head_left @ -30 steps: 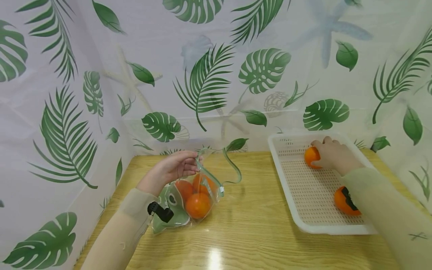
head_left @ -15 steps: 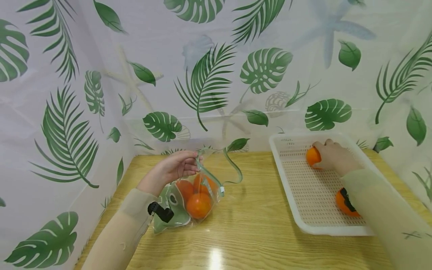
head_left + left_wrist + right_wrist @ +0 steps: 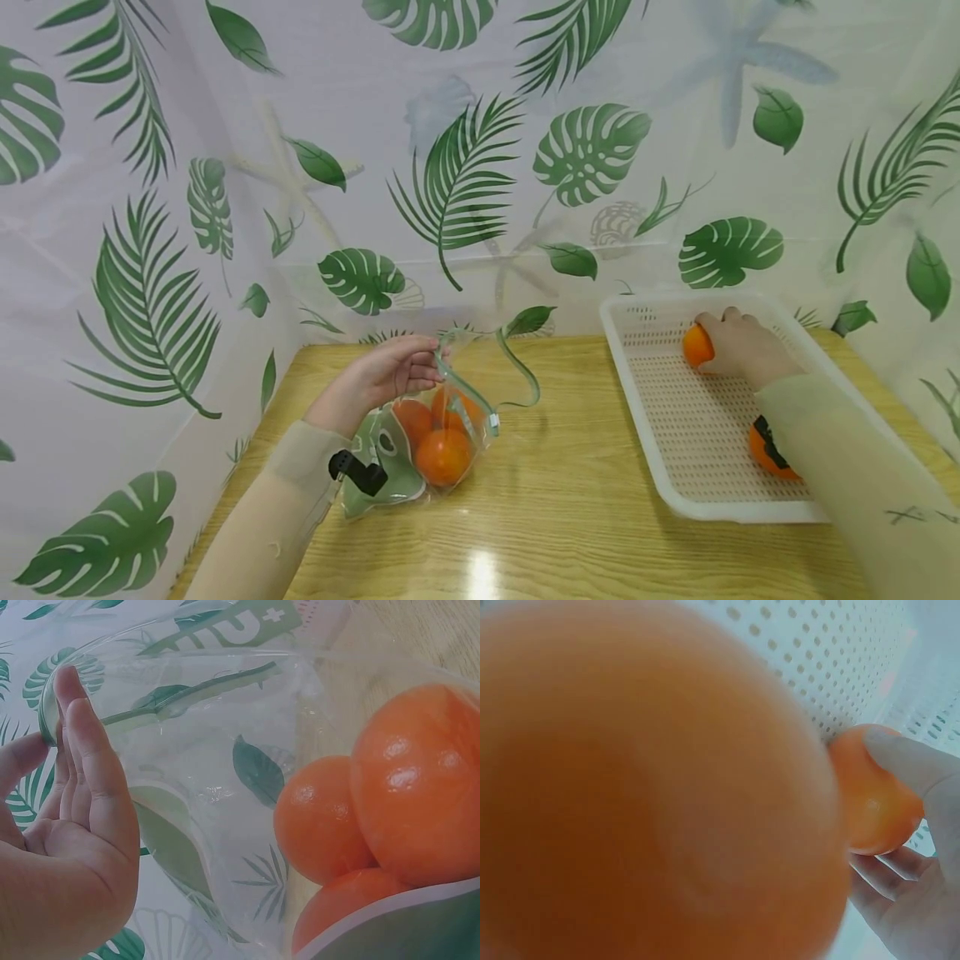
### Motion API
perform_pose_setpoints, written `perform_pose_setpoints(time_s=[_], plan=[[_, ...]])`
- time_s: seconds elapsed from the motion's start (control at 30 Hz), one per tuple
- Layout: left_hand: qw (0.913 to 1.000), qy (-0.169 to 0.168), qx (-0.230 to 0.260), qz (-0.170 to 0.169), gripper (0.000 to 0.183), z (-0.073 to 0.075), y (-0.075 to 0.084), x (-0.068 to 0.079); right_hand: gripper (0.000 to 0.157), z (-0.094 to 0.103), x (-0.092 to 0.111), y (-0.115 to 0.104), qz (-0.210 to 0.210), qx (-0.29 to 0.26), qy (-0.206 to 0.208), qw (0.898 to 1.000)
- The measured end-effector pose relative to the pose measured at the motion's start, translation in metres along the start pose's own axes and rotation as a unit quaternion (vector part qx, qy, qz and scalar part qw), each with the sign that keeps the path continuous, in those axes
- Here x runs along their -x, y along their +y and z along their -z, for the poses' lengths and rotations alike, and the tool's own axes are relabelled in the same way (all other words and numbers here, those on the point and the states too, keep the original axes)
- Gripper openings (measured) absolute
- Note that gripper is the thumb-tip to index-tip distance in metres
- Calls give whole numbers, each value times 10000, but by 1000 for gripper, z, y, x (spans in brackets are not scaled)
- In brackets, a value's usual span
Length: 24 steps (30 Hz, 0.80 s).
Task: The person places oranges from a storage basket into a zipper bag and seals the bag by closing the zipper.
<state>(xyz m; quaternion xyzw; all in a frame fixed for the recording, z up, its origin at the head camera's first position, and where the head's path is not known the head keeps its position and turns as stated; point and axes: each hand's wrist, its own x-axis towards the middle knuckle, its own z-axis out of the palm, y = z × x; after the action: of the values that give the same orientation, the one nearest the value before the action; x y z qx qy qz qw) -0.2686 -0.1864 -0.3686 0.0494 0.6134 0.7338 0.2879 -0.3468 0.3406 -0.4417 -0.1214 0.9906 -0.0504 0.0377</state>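
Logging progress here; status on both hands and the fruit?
Left hand pinching open rim of clear bag; three orange fruits inside. Right hand gripping another fruit in white basket. Nothing visibly blocking.

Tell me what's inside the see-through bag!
Three round orange fruits show through the clear bag. The green print on the bag covers part of its inside, so I can't tell whether anything else is hidden behind that.
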Motion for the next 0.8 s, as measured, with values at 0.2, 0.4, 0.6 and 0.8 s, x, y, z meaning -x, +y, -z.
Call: perform_pose_setpoints(time_s=[0.2,0.4,0.6,0.8], plan=[[10000,-18,-10,-22,46,0,-1,2,71,-2,-1,-2,32,-98,66,9999],[10000,-12,35,-3,47,1,0,2,74,-2,0,-4,48,-134,111,9998],[10000,-54,36,-41,46,3,-1,1,76,-3,0,-3,1,-210,58,9998],[10000,-35,40,-26,46,5,-2,2,76,-3,2,-2,145,-147,134,9997]])
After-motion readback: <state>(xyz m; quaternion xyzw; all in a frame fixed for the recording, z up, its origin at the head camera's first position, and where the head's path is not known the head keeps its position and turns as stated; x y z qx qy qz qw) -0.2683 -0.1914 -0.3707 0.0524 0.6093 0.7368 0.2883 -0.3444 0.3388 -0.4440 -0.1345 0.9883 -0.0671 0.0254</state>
